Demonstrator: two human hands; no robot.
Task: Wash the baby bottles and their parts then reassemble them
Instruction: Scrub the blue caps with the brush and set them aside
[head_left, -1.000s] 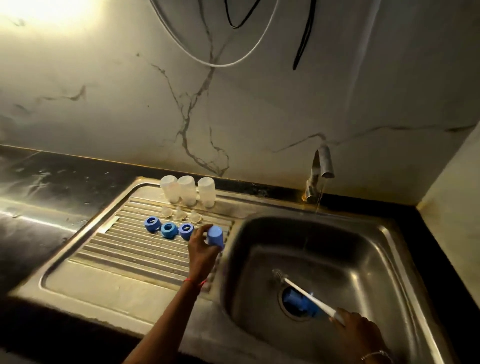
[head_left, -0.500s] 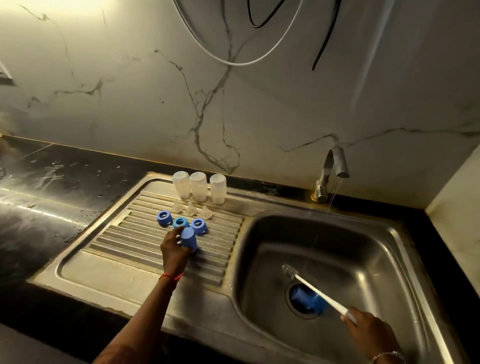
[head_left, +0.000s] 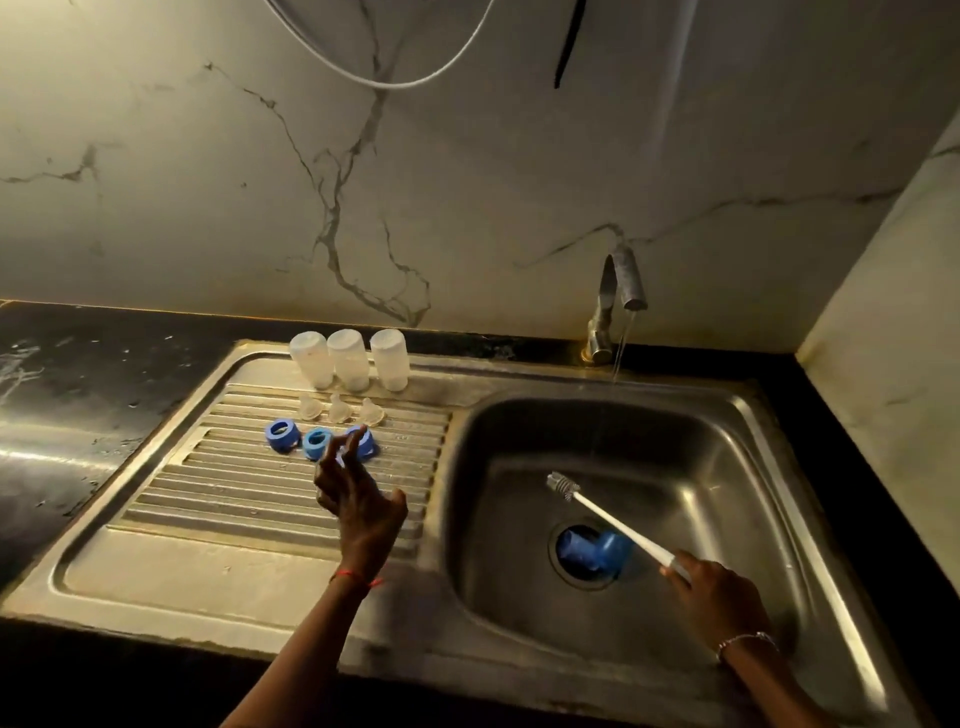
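Stainless-steel sink set in a dark stone countertop (head_left: 78, 374), seen from above.

**Left:** ribbed steel drainboard (head_left: 208, 519).
- Along its far edge stand three translucent plastic baby bottles (head_left: 349, 361), mouth down, side by side.
- Just nearer lie three clear silicone nipples (head_left: 338, 409) in a row.
- Nearer again lie three blue plastic screw rings (head_left: 282, 435), also in a row.
- The left hand (head_left: 358, 501) hovers at the near side of the two right-hand rings, fingers stretched towards the far wall and thumb spread. A pale bluish blur shows at the fingertips, and it cannot be told whether they pinch anything.

**Right:** the sink basin (head_left: 701, 467) contains blue plastic caps (head_left: 587, 553) lying over the drain hole.
- The right hand (head_left: 722, 597), at the near right of the basin, grips the white handle of a bottle brush (head_left: 608, 519).
- The handle crosses the caps in this view, and the bristle head points far-left.
- A thin stream of water falls from the metal tap (head_left: 618, 291) at the far rim into the basin.
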